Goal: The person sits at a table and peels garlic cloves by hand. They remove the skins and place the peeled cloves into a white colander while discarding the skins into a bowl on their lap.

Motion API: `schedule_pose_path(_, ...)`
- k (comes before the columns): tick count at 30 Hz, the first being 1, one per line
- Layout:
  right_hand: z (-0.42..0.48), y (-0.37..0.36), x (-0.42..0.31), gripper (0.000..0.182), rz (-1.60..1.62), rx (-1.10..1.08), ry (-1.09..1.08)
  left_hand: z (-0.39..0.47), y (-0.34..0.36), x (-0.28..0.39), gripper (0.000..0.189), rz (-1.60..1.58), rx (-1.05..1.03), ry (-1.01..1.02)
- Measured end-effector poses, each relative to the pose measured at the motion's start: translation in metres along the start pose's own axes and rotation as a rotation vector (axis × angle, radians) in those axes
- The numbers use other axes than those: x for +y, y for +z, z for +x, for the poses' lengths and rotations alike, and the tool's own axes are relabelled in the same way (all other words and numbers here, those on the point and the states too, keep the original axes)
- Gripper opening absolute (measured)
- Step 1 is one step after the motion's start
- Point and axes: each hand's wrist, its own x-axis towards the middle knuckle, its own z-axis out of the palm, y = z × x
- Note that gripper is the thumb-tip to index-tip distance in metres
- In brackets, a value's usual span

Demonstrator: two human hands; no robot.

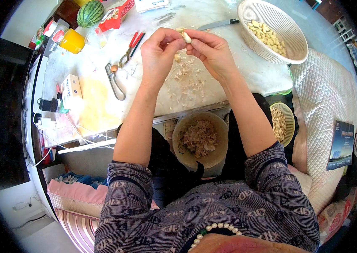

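Observation:
Over the table's near half, my right hand [213, 52] pinches a pale garlic clove [186, 38] between thumb and fingers. The fingertips of my left hand [159, 52] close on the same clove, beside a yellowish bit of skin at its upper end. Below both hands, loose garlic skins [183, 71] are scattered across the marbled tabletop [162, 76]. Peeled cloves [268, 34] lie in a large white plastic basket [295, 38] at the upper right. A tub [180, 155] with a heap of skins [199, 139] stands between my knees.
Beside my right leg, a small basket [289, 118] holds unpeeled cloves [278, 125]. A kitchen knife [218, 24] lies near the white basket. Red-handled pliers [129, 50], a walnut [114, 68] and a metal tool [114, 83] lie left. Behind are jars [72, 41] and a watermelon [90, 14]. Cables [80, 134] cross the left edge.

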Motion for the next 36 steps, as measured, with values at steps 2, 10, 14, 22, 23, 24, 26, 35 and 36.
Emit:
schedule_pose_path(2, 0.0, 0.0, 0.0, 0.024, 0.001, 0.003, -0.007, 0.0, 0.002, 0.006, 0.007, -0.058, 0.03, -0.055)
schedule_pose_path(10, -0.001, 0.0, 0.004, 0.024, -0.042, -0.007, -0.02, 0.002, -0.001, -0.005, 0.01, -0.307, -0.075, -0.246)
schedule_pose_path(14, -0.002, 0.003, 0.006, 0.024, -0.033, 0.032, -0.001, -0.001, 0.002, -0.007, 0.008, -0.387, -0.028, -0.256)
schedule_pose_path(22, -0.001, -0.003, 0.009, 0.024, 0.175, 0.064, 0.069, 0.001, 0.008, -0.004, 0.004, -0.431, -0.014, -0.24)
schedule_pose_path(23, -0.001, -0.003, 0.009, 0.024, 0.196, 0.068, 0.076, 0.001, 0.009, -0.003, 0.003, -0.402, -0.011, -0.233)
schedule_pose_path(24, -0.001, -0.003, 0.009, 0.023, 0.218, 0.07, 0.084, 0.001, 0.008, -0.005, 0.004, -0.381, -0.015, -0.236)
schedule_pose_path(26, 0.0, -0.003, 0.009, 0.023, 0.247, 0.075, 0.092, -0.001, 0.007, -0.008, 0.006, -0.339, -0.025, -0.24)
schedule_pose_path(35, 0.002, -0.002, 0.006, 0.019, 0.048, 0.125, -0.027, 0.001, 0.01, 0.008, 0.008, -0.13, -0.018, -0.24)
schedule_pose_path(36, 0.002, -0.001, 0.008, 0.019, -0.006, 0.126, -0.052, 0.0, 0.009, 0.006, 0.008, -0.068, -0.016, -0.224)
